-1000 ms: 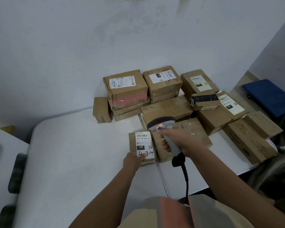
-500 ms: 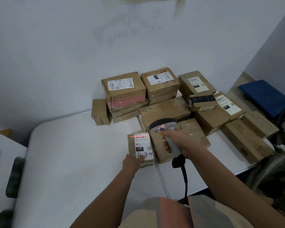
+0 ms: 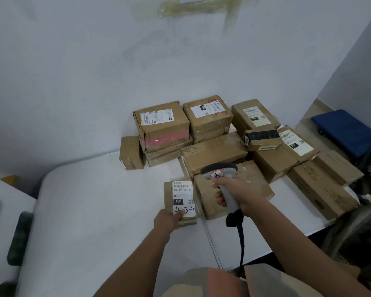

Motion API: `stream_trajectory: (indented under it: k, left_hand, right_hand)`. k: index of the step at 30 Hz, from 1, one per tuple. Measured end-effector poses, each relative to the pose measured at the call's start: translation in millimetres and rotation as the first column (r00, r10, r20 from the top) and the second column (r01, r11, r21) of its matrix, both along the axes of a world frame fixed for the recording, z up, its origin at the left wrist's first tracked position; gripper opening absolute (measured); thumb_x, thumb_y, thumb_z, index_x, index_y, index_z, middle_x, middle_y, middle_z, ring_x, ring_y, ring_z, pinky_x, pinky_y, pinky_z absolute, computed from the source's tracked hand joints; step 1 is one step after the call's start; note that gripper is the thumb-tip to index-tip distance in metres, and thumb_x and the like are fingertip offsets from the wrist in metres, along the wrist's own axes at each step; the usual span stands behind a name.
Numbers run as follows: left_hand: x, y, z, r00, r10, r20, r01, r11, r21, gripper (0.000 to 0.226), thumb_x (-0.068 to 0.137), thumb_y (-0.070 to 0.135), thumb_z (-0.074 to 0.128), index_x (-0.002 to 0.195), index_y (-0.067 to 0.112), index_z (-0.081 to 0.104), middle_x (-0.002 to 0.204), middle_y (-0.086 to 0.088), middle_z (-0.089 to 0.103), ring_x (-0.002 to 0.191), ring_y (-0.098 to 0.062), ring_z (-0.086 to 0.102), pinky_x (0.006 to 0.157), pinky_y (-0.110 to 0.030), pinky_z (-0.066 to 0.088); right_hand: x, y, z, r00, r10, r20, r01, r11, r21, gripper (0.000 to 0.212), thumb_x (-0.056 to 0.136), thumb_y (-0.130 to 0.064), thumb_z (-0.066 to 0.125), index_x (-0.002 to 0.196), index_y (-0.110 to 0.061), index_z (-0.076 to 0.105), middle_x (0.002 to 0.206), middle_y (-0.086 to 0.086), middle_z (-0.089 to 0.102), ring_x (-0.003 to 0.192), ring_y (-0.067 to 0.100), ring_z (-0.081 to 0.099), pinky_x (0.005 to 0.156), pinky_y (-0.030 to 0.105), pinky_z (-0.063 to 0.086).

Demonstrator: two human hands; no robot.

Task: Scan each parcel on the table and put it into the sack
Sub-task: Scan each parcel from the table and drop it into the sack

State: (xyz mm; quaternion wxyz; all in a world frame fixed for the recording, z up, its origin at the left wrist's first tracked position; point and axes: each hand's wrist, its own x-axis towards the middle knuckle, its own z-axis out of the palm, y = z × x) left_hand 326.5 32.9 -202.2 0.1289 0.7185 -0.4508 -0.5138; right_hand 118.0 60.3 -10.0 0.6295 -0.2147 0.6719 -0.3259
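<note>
Likely the small parcel (image 3: 181, 201), merely pinched at its near corner by the left hand (image 3: 167, 218), slips when lifted, while the right hand (image 3: 234, 190) grips the scanner (image 3: 222, 174).

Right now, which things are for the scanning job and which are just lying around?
For the job: small parcel under the left hand; scanner in the right hand; stacked parcels.
Just lying around: blue mat, tape on the wall.

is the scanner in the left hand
No, the right hand grips the scanner, while the left hand holds the small labelled parcel.
</note>
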Motion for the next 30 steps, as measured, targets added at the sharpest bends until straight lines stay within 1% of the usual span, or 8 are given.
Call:
stream_trajectory:
  k: [4, 7, 12, 17, 22, 25, 28, 30]
  left_hand:
    - [23.3, 1.7, 0.9, 0.972, 0.154, -0.177, -0.157, 0.988, -0.006, 0.043, 0.07, 0.045, 0.084, 0.101, 0.016, 0.075, 0.087, 0.0, 0.077, 0.082, -0.024, 0.074, 0.087, -0.044, 0.059]
    - [34.5, 0.2, 12.9, 0.93, 0.25, -0.271, -0.283, 0.955, -0.09, 0.052, 0.068, 0.048, 0.084, 0.108, 0.018, 0.071, 0.095, 0.003, 0.077, 0.085, -0.019, 0.074, 0.088, -0.042, 0.059]
    - [16.6, -3.2, 54.3, 0.904, 0.197, -0.38, -0.305, 0.919, -0.25, 0.051, 0.071, 0.05, 0.082, 0.114, 0.03, 0.065, 0.103, 0.014, 0.074, 0.095, -0.011, 0.072, 0.094, -0.039, 0.055]
    - [-30.9, -4.5, 99.4, 0.939, 0.003, -0.344, -0.137, 0.921, -0.365, 0.043, 0.08, 0.043, 0.079, 0.118, 0.034, 0.062, 0.105, 0.019, 0.072, 0.098, -0.002, 0.068, 0.094, -0.031, 0.054]
    - [-100.1, -1.3, 121.0, 0.925, -0.195, -0.326, 0.06, 0.923, -0.379, 0.042, 0.079, 0.04, 0.081, 0.116, 0.034, 0.063, 0.106, 0.018, 0.073, 0.097, -0.001, 0.068, 0.087, -0.023, 0.053]
    - [-165.2, 20.6, 122.2, 0.869, -0.306, -0.389, 0.171, 0.923, -0.344, 0.037, 0.082, 0.027, 0.08, 0.114, 0.025, 0.062, 0.108, 0.009, 0.075, 0.097, -0.005, 0.07, 0.087, -0.025, 0.055]
    - [-229.7, 55.6, 113.8, 0.815, -0.436, -0.381, 0.333, 0.891, -0.308, 0.04, 0.081, 0.035, 0.081, 0.116, 0.026, 0.063, 0.108, 0.012, 0.074, 0.102, -0.007, 0.069, 0.093, -0.033, 0.053]
    - [-267.5, 83.7, 105.3, 0.788, -0.506, -0.35, 0.421, 0.859, -0.292, 0.043, 0.08, 0.038, 0.081, 0.118, 0.029, 0.063, 0.107, 0.015, 0.074, 0.101, -0.004, 0.069, 0.093, -0.032, 0.053]
  right_hand:
    - [-4.1, 3.1, -5.1, 1.0, -0.017, -0.008, 0.017, 1.0, 0.013, 0.028, 0.095, -0.028, 0.063, 0.1, -0.001, 0.06, 0.062, 0.009, 0.059, 0.047, 0.014, 0.056, 0.044, 0.021, 0.048]
    - [-4.4, 2.5, -8.2, 0.999, -0.041, 0.001, 0.041, 0.999, 0.026, 0.026, 0.097, -0.026, 0.059, 0.101, 0.0, 0.057, 0.064, 0.01, 0.056, 0.052, 0.016, 0.054, 0.047, 0.024, 0.047]
    - [-6.3, -1.4, -17.9, 0.998, -0.066, 0.004, 0.066, 0.996, 0.054, 0.025, 0.098, -0.025, 0.058, 0.1, 0.0, 0.057, 0.064, 0.012, 0.054, 0.055, 0.019, 0.051, 0.054, 0.028, 0.044]
    - [-34.0, 10.9, -33.9, 0.99, -0.114, -0.087, 0.116, 0.993, 0.016, 0.027, 0.093, -0.028, 0.065, 0.088, -0.002, 0.06, 0.067, 0.011, 0.06, 0.057, 0.02, 0.057, 0.054, 0.029, 0.049]
    - [-90.2, 49.6, -46.0, 0.952, -0.297, -0.067, 0.3, 0.953, 0.036, 0.023, 0.093, -0.023, 0.064, 0.09, 0.0, 0.061, 0.066, 0.013, 0.06, 0.054, 0.021, 0.056, 0.051, 0.028, 0.047]
    - [-143.6, 93.3, -57.3, 0.89, -0.446, -0.095, 0.452, 0.891, 0.041, 0.027, 0.091, -0.028, 0.067, 0.091, -0.001, 0.063, 0.064, 0.014, 0.06, 0.051, 0.022, 0.056, 0.051, 0.028, 0.046]
    - [-197.7, 145.0, -68.5, 0.814, -0.57, -0.112, 0.579, 0.811, 0.084, 0.033, 0.091, -0.033, 0.068, 0.09, -0.001, 0.064, 0.063, 0.012, 0.06, 0.051, 0.022, 0.056, 0.05, 0.028, 0.046]
    - [-233.3, 184.7, -79.9, 0.751, -0.645, -0.142, 0.66, 0.741, 0.125, 0.036, 0.088, -0.037, 0.07, 0.091, -0.002, 0.065, 0.067, 0.013, 0.062, 0.056, 0.024, 0.059, 0.053, 0.031, 0.048]
